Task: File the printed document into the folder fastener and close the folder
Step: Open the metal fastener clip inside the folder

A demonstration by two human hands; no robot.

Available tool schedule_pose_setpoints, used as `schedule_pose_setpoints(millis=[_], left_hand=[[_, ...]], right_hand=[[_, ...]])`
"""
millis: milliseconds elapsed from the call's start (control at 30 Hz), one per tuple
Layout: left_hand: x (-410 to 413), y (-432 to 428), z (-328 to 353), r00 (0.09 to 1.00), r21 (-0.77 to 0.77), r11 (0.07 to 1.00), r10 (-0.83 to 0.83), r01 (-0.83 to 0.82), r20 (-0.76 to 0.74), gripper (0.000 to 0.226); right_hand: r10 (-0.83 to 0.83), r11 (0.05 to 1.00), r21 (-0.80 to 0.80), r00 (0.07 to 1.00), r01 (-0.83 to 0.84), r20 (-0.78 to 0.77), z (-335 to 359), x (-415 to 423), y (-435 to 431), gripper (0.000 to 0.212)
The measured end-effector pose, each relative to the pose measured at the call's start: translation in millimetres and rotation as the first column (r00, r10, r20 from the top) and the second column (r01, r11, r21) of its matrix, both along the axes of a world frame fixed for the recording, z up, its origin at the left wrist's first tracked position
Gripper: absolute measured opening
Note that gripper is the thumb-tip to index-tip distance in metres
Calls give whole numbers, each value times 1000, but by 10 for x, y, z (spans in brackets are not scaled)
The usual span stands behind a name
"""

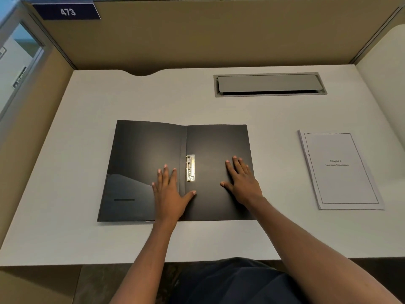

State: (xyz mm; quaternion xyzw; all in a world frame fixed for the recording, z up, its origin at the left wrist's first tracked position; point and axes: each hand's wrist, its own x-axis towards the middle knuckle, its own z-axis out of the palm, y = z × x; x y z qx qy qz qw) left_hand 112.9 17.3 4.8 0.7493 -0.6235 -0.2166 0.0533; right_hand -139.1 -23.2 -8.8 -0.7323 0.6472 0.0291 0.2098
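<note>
A black folder (142, 154) lies spread open and flat on the white desk (197, 240), spine running away from me. Its metal fastener (190, 168) sits just right of the spine, at mid height. My left hand (169, 191) rests palm down on the left flap beside the spine, fingers spread, thumb reaching across the fold below the fastener. On the right flap, near its right edge, my right hand (242, 181) presses flat. The printed document (340, 170), a white stapled stack with a bordered title page, lies apart on the desk to the right.
A grey cable-tray lid (269, 84) is set into the desk behind the folder. Tan cubicle panels (197, 36) wall the desk at the back and left, with a number plate (66, 11) at top left. A pale wall rises on the right.
</note>
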Motion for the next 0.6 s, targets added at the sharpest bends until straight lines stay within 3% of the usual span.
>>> schedule_pose_setpoints(millis=[200,400,600], left_hand=[[-79,-132,37,999,111,994,-4,-2,54,119],[-147,-142,57,998,122,992,33,-40,57,120],[-218,-179,66,995,153,986,61,-72,74,122]], right_hand=[[1,993,-116,999,3,33,192,181,-85,90],[-145,987,-46,970,157,192,367,792,-290,90],[-234,972,33,970,232,73,331,1079,-347,112]])
